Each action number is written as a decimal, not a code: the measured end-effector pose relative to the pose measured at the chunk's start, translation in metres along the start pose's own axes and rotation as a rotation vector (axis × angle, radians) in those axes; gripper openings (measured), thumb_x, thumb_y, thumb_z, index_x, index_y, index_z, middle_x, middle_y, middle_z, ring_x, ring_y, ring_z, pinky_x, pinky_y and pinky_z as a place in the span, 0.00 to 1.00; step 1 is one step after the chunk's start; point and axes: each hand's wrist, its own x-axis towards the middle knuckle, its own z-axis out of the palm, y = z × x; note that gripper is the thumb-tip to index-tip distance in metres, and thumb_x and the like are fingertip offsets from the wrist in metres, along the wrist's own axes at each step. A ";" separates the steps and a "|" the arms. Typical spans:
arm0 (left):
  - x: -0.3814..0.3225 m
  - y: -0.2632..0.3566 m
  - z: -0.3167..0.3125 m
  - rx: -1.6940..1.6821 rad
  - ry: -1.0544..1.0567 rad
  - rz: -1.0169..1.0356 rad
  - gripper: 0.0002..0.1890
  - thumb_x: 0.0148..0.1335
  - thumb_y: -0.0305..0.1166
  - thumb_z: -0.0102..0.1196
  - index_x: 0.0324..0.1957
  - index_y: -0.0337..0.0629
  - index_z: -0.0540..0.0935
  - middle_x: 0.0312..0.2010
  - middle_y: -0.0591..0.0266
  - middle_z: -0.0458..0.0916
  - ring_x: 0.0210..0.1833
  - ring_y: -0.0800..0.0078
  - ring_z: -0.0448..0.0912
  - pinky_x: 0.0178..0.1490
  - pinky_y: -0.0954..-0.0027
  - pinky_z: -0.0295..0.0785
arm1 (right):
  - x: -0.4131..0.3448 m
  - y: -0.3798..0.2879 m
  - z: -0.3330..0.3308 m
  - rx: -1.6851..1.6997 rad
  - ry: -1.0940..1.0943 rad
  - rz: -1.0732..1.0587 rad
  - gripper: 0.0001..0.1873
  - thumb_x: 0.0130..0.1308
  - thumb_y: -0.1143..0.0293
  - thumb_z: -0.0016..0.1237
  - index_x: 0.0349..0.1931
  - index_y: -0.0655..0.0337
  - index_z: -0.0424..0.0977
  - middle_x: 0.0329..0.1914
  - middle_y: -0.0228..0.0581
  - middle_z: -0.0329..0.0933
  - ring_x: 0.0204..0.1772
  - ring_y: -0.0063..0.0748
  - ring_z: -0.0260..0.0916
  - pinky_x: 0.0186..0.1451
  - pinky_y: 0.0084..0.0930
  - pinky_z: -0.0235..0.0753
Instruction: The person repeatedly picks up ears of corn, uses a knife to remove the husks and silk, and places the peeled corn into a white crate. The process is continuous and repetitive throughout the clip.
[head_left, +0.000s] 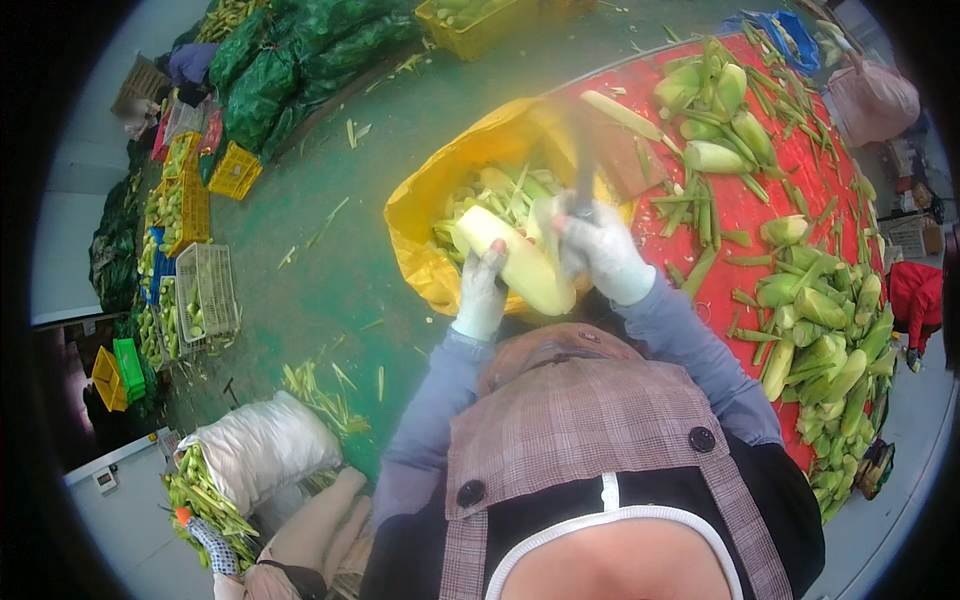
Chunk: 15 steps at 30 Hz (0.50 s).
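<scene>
My left hand (484, 285), in a white glove, grips a thick pale-green vegetable stem (517, 259), which looks like a peeled water bamboo shoot. It slants over the mouth of an open yellow sack (420, 202). In my right hand (606, 247), also gloved, is the dark handle of a knife (583, 172). Its blade points away from me and is blurred. The right fingers are close beside the stem; whether they touch it I cannot tell. Inside the sack lie pale peelings and leaf strips (517, 180).
On my right, a red table surface (637, 82) bears heaped unpeeled shoots (825, 330) and cut stalks (705, 210). Yellow crates (191, 202) and green sacks (262, 97) stand at left. A co-worker's gloved hand (212, 544) is by a white sack (262, 450).
</scene>
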 end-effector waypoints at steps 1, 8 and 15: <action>0.002 0.000 -0.002 -0.115 0.062 -0.047 0.34 0.67 0.56 0.58 0.64 0.41 0.69 0.54 0.56 0.78 0.58 0.62 0.78 0.65 0.55 0.73 | -0.003 -0.011 0.003 0.025 0.032 -0.090 0.12 0.70 0.62 0.55 0.43 0.60 0.73 0.22 0.26 0.69 0.19 0.16 0.63 0.23 0.17 0.64; 0.021 0.014 -0.033 -0.314 0.179 -0.004 0.36 0.66 0.62 0.55 0.65 0.47 0.66 0.57 0.59 0.74 0.62 0.59 0.73 0.68 0.53 0.67 | 0.006 -0.035 -0.016 0.135 0.305 -0.481 0.09 0.74 0.65 0.49 0.40 0.61 0.69 0.16 0.26 0.61 0.16 0.19 0.56 0.21 0.21 0.60; 0.028 0.021 -0.044 -0.451 0.327 0.015 0.33 0.67 0.60 0.54 0.63 0.48 0.67 0.55 0.59 0.74 0.59 0.60 0.74 0.68 0.51 0.67 | 0.004 -0.021 -0.003 0.186 0.108 -0.168 0.09 0.75 0.59 0.48 0.43 0.51 0.67 0.24 0.23 0.61 0.19 0.15 0.53 0.21 0.15 0.56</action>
